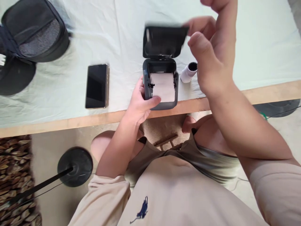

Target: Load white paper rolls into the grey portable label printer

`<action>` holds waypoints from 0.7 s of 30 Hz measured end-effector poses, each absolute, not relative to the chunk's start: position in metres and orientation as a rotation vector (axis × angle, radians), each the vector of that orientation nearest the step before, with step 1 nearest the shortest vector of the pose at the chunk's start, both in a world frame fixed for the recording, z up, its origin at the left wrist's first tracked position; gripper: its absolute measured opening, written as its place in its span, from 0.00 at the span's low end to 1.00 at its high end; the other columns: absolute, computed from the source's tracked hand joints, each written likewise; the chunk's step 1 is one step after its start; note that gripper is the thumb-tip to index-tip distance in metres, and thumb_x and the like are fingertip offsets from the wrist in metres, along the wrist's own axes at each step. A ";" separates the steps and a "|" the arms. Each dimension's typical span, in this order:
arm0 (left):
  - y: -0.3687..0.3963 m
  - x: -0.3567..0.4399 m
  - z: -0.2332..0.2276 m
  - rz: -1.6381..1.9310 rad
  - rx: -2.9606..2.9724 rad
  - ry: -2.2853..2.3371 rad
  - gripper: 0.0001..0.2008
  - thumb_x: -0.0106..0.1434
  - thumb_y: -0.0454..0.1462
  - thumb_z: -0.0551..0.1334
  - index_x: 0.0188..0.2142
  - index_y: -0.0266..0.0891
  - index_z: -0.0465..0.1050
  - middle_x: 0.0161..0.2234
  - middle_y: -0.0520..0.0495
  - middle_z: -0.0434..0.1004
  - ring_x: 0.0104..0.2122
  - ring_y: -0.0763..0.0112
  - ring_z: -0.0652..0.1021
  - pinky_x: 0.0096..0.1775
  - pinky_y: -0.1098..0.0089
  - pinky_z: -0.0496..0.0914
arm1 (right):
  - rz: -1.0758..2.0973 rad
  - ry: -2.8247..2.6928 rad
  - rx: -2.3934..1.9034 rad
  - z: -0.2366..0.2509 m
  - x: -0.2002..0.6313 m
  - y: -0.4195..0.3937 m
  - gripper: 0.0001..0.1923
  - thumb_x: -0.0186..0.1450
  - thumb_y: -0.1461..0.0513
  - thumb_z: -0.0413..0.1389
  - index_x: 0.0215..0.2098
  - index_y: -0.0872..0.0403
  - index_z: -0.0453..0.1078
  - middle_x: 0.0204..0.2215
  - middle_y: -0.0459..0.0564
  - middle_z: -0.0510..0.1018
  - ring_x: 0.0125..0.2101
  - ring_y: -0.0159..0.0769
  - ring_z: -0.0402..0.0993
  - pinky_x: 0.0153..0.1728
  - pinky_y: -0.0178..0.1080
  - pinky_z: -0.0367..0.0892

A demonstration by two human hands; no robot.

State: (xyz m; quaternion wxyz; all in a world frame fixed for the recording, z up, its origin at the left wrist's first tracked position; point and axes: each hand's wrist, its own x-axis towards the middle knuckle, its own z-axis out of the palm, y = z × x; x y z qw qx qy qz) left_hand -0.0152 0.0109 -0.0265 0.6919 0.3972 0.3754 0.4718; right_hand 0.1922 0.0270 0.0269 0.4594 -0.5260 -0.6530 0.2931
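A small dark label printer (160,106) sits at the table's front edge with its hinged lid (164,42) raised. Inside lies a white paper roll (163,86). My left hand (141,102) grips the printer's left side, thumb over the front rim by the paper. At the lid's upper right corner, a bent finger of my right hand (216,53) touches or nearly touches it. The thumb of that hand is apart from the finger, and the other fingers reach upward, partly out of view. The lid's top edge is blurred. Beside the printer stands a small white roll with a dark core (188,73).
A smartphone (97,86) with a dark screen lies left of the printer. An open black zip case (35,34) is at the far left. A pale cloth covers the table (127,40), which has a wooden front edge. Below left is a round black stand base (75,168).
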 end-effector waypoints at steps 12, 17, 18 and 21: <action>0.013 -0.017 -0.026 1.057 0.877 0.736 0.26 0.59 0.50 0.72 0.54 0.46 0.74 0.50 0.44 0.87 0.69 0.41 0.78 0.60 0.51 0.82 | 0.520 -2.025 -1.099 0.019 0.191 0.026 0.15 0.65 0.58 0.65 0.50 0.43 0.72 0.51 0.50 0.83 0.49 0.50 0.80 0.52 0.52 0.78; 0.012 -0.009 -0.012 1.143 0.715 0.768 0.13 0.74 0.40 0.51 0.45 0.44 0.74 0.43 0.45 0.84 0.72 0.56 0.76 0.69 0.57 0.76 | 0.469 -2.038 -1.199 0.021 0.184 0.019 0.16 0.66 0.59 0.64 0.51 0.41 0.72 0.53 0.51 0.81 0.48 0.51 0.79 0.48 0.51 0.79; 0.013 -0.008 -0.011 1.155 0.683 0.773 0.13 0.75 0.38 0.49 0.44 0.44 0.73 0.40 0.46 0.82 0.71 0.57 0.77 0.69 0.56 0.76 | 0.462 -2.047 -1.203 0.022 0.183 0.018 0.16 0.66 0.59 0.64 0.51 0.41 0.71 0.53 0.51 0.81 0.49 0.51 0.80 0.48 0.51 0.79; 0.015 -0.005 -0.011 1.192 0.624 0.798 0.12 0.75 0.36 0.50 0.42 0.44 0.72 0.35 0.48 0.78 0.69 0.58 0.78 0.70 0.56 0.75 | 0.440 -2.090 -1.150 0.025 0.186 0.017 0.14 0.71 0.55 0.61 0.54 0.42 0.72 0.57 0.53 0.81 0.56 0.52 0.80 0.57 0.53 0.77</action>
